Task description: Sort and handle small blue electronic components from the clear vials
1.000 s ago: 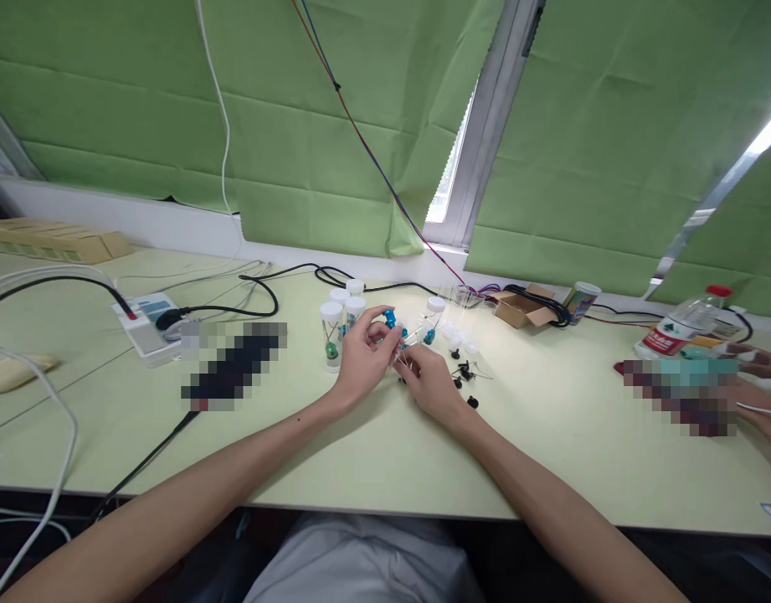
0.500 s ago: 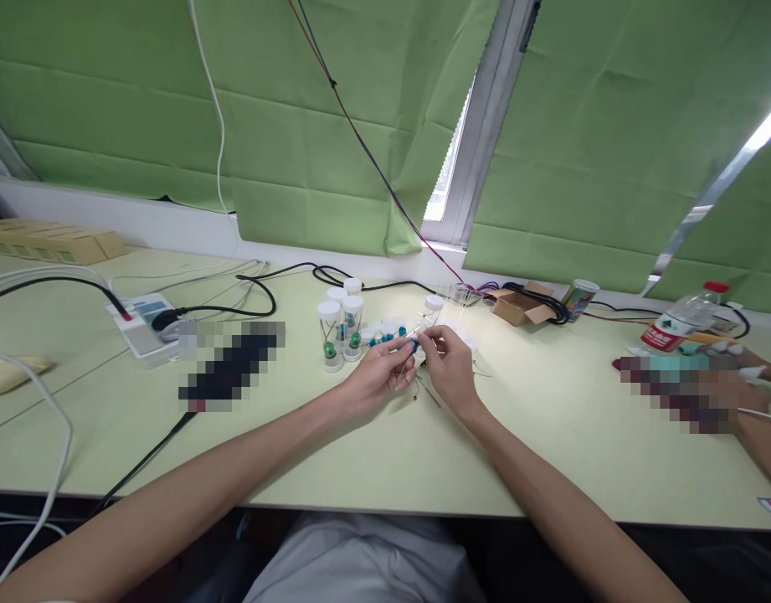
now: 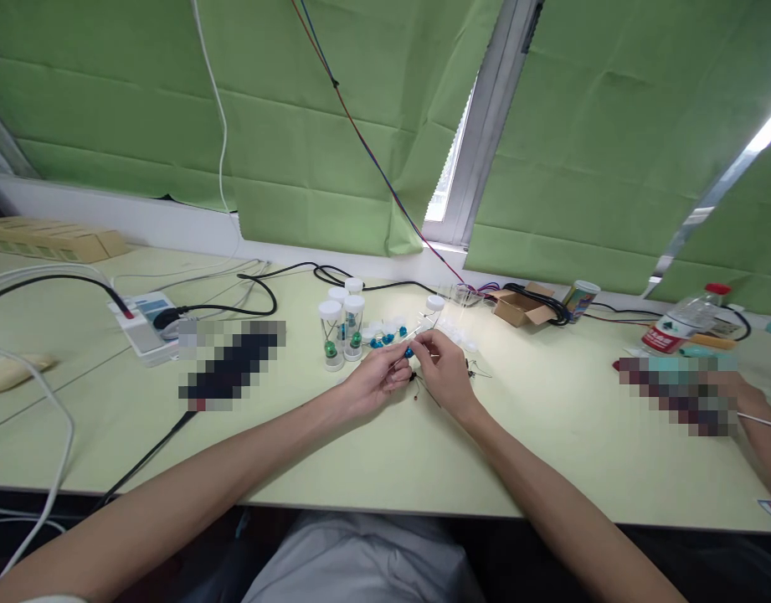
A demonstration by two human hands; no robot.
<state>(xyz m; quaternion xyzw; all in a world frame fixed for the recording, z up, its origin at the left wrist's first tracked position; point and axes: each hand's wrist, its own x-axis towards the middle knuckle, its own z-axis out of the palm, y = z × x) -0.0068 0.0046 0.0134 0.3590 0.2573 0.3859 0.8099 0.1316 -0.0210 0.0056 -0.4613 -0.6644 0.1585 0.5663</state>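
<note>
My left hand (image 3: 380, 375) pinches a small blue bead-like piece (image 3: 408, 353) between thumb and forefinger, the other fingers curled below. Against the same piece press the closed fingertips of my right hand (image 3: 446, 368); their exact grip is partly hidden. A thin pale wire or stick sticks up by the fingertips. Just beyond my hands lie several blue beads (image 3: 388, 338). To their left stand several clear tubes with white caps, such as a front tube (image 3: 331, 337) with a green ball inside. Another capped tube (image 3: 434, 311) stands behind my right hand.
Thin dark wires lie under and beside my right hand. A cardboard box (image 3: 526, 305) with black cable sits at the back. Leftward are a power strip (image 3: 143, 335) and a blurred dark object (image 3: 233, 367). A bottle (image 3: 680, 322) and another person's hand (image 3: 730, 389) are far right.
The blue piece and my fingertips have shifted slightly left and down; my right fingers have curled in more. At far right, the other person's upper hand has left, uncovering a teal thing.
</note>
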